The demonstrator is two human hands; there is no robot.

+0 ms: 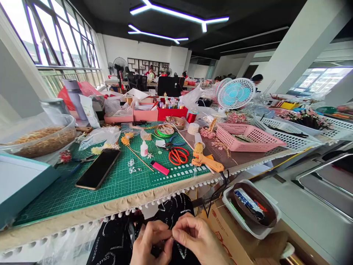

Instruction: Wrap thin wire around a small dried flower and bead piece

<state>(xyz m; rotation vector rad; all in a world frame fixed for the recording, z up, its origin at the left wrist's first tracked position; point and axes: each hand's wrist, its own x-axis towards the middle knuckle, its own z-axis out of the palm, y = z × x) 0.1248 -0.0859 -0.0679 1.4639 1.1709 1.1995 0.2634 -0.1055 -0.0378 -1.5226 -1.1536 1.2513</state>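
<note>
Left hand [151, 240]: thumb and fingertips pinching a tiny piece [172, 238], above the lap.
Right hand [194, 236]: thumb and forefinger pinched on it too, fingertips meeting the left's.
Table [138, 199]: 9 to 2 o'clock from the hands; its pom-pom front edge lies just beyond them.
Cutting mat [121, 184]: 11 o'clock, bare strip along its front edge.
Pink basket [248, 146]: 1 o'clock, well apart.
White bin [234, 215]: 2 o'clock, below table height, floor open beyond.
Phone [98, 169]: 10 o'clock, near the front edge.
Glue gun [205, 160]: 1 o'clock, handle towards the edge.
Lighter [160, 168]: 12 o'clock, bare mat around its near side.
Piece: between both hands' fingertips, too small to identify.
</note>
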